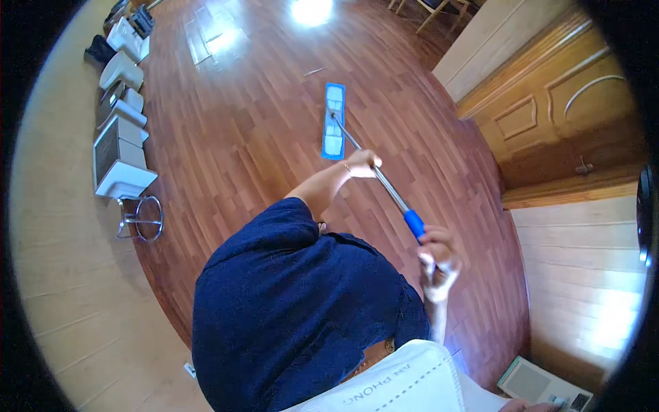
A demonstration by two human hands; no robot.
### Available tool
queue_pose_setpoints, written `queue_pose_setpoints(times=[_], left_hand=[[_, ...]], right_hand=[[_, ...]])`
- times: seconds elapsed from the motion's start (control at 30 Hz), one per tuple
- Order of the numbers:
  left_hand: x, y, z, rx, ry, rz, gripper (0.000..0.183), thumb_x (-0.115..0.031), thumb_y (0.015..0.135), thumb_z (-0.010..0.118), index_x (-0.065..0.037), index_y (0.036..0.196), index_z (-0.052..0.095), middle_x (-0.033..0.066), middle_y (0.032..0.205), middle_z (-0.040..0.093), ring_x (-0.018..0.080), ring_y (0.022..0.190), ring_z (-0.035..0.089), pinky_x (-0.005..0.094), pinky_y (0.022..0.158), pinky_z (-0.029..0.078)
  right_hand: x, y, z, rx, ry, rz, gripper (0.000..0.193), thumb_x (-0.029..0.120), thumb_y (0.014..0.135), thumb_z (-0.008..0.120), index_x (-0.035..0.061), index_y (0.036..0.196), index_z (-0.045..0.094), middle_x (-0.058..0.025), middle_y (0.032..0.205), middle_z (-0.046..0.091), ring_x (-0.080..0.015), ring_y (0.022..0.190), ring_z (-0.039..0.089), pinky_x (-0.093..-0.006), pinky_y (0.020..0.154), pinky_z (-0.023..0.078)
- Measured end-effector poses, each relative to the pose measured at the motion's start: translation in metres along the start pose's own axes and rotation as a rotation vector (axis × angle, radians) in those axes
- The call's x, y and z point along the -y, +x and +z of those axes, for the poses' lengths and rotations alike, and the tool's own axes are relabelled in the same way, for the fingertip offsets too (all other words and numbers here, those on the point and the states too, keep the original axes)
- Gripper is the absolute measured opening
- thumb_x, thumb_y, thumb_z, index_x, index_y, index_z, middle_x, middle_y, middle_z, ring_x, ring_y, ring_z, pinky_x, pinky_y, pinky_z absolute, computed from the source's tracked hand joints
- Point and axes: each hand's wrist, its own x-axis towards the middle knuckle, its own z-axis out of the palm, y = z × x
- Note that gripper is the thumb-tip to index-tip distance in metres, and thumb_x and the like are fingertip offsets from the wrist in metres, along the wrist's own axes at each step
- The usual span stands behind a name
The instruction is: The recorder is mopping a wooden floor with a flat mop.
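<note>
"Reddish-brown wood-plank floor (268, 165) fills most of the view, curving with the lens. How are the hands placed?"

"The left hand (360, 165) is farther forward, its arm reaching out from a navy-blue cloth shirt (295, 295). Its fingers are curled closed around a slim silver metal pole (392, 187). The right hand (441, 255), nearer the body, wraps the smooth blue handle grip (413, 223) at the pole's near end. Its forearm points forward; the fingers are bent, though slightly blurred."

"And the far end?"

"The pole slants forward and leftward to a long rectangular mop head with blue edges and pale middle panels (333, 141). It lies on the planks ahead of the left hand, its long side running away from the body."

"Where is the open room?"

"Bare planks spread on both sides of the mop head and beyond it, towards bright reflections."

"What marks the edges?"

"On the left, a cream wall (62, 275), with a row of white glossy fixtures (127, 175) and a round chrome wire stand (141, 218) at its foot. On the right, a carved yellow-brown wooden door (542, 130); at the far right, wooden chair legs (425, 20). Near the lower right corner sits a pale boxy appliance (539, 381)."
</note>
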Motion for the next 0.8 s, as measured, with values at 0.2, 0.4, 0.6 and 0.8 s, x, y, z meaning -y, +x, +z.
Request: queue_pose_setpoints(times=[0.2,0.4,0.6,0.8], left_hand=[[0.093,-0.047,-0.009,-0.222,0.152,-0.161,0.026,-0.024,0.061,0.071,-0.009,0.063,0.05,0.011,0.068,0.056,0.0332,0.071,0.057,0.042,0.057,0.043],[0.154,-0.164,0.001,-0.738,-0.567,-0.491,0.031,-0.03,0.069,0.072,-0.009,0.064,0.051,0.0112,0.07,0.058,0.0337,0.072,0.057,0.0424,0.063,0.045],[0.026,-0.188,-0.025,-0.745,0.189,-0.65,0.032,-0.034,0.074,0.073,-0.007,0.066,0.058,0.0144,0.07,0.059,0.0352,0.072,0.059,0.0444,0.064,0.047],[0.029,-0.257,0.003,-0.929,0.322,-0.691,0.035,-0.031,0.072,0.076,-0.007,0.06,0.054,0.0124,0.061,0.054,0.0311,0.06,0.055,0.0426,0.057,0.044]], right_hand=[[-0.028,0.036,0.042,0.252,0.079,-0.097,0.02,0.019,0.078,0.074,0.0097,0.084,0.057,-0.0079,0.081,0.065,-0.0317,0.085,0.065,-0.0429,0.075,0.051],[-0.009,0.068,0.055,0.361,0.359,-0.123,0.023,0.016,0.075,0.076,0.0082,0.09,0.059,-0.0093,0.087,0.066,-0.0311,0.09,0.065,-0.0413,0.079,0.05],[-0.02,0.06,0.066,0.407,0.66,0.195,0.031,0.023,0.074,0.079,0.0028,0.093,0.065,-0.0107,0.097,0.067,-0.0276,0.101,0.062,-0.0384,0.091,0.046],[0.0,0.074,0.061,0.759,0.732,0.08,0.018,0.014,0.076,0.076,0.0028,0.081,0.063,-0.0104,0.086,0.067,-0.0298,0.099,0.063,-0.0414,0.09,0.046]])
